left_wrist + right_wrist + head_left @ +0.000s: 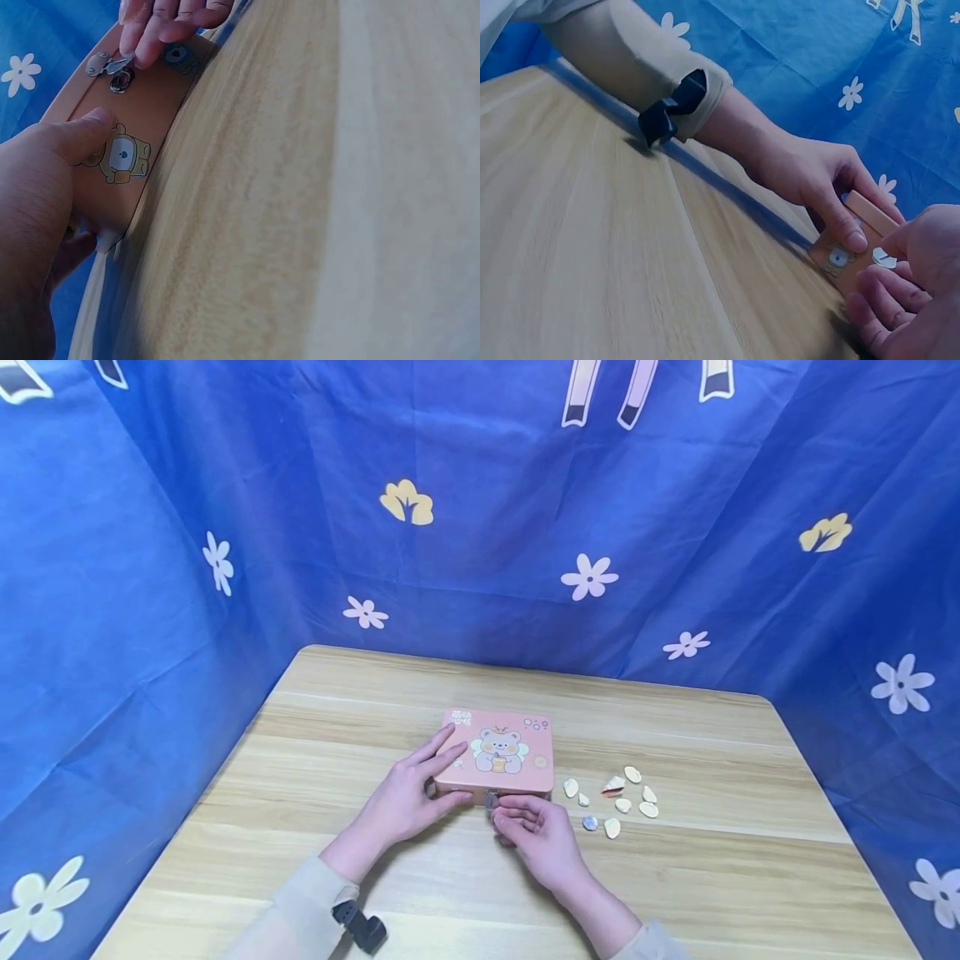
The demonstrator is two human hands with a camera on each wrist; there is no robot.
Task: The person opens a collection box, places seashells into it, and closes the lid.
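A pink tin box [501, 752] with a cartoon bear on its lid lies closed on the table. My left hand [401, 797] grips its left side, fingers spread over the lid and thumb pressed to the front wall. At the middle of that wall is a small metal latch [491, 799]; its flap stands out from the catch in the left wrist view. The fingertips of my right hand [538, 839] are at this latch and pinch its flap, other fingers curled. Part of the flap is hidden by those fingers in the head view.
To the right of the box lie several small pale shells [622, 806], a striped conical shell [613, 787] and a bluish-grey piece [590, 822]. The wooden table [337, 693] is bordered by a blue patterned cloth [480, 552]. A black strap device [360, 927] is on the left wrist.
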